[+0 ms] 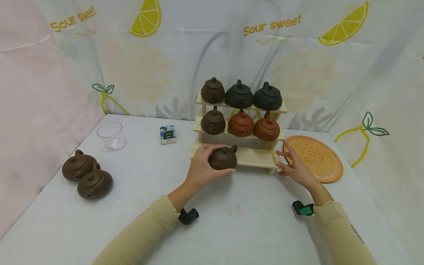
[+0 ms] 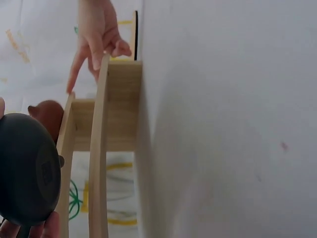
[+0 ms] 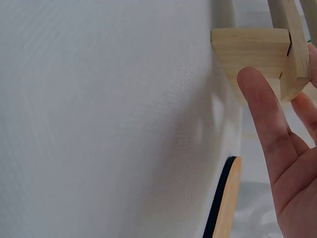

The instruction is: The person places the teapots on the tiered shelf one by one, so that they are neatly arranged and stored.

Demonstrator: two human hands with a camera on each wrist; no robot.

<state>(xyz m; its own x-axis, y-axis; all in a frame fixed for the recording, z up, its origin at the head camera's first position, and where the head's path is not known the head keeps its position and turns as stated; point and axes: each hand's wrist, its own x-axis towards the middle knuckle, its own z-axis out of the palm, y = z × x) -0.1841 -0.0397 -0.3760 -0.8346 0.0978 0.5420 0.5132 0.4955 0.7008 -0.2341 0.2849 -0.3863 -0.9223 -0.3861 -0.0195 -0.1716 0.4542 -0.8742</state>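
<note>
At the left part of the bottom shelf, my left hand [image 1: 204,167] grips a dark brown teapot [image 1: 223,159], thumb in front and fingers behind. The left wrist view shows this teapot's base [image 2: 47,171] facing the camera. My right hand [image 1: 296,167] is at the right end of the wooden three-tier rack [image 1: 255,157], its fingers spread against the shelf ends. In the right wrist view its thumb [image 3: 260,99] lies extended by the rack's leg. On the middle tier sit a brown teapot [image 1: 213,121] and two reddish ones [image 1: 241,124].
One brown teapot [image 1: 212,91] and two black teapots [image 1: 239,95] fill the top tier. Two more brown teapots [image 1: 94,184] stand at the left, near a clear glass [image 1: 112,136]. A small box [image 1: 168,134] lies left of the rack, and a round orange board [image 1: 314,158] lies right.
</note>
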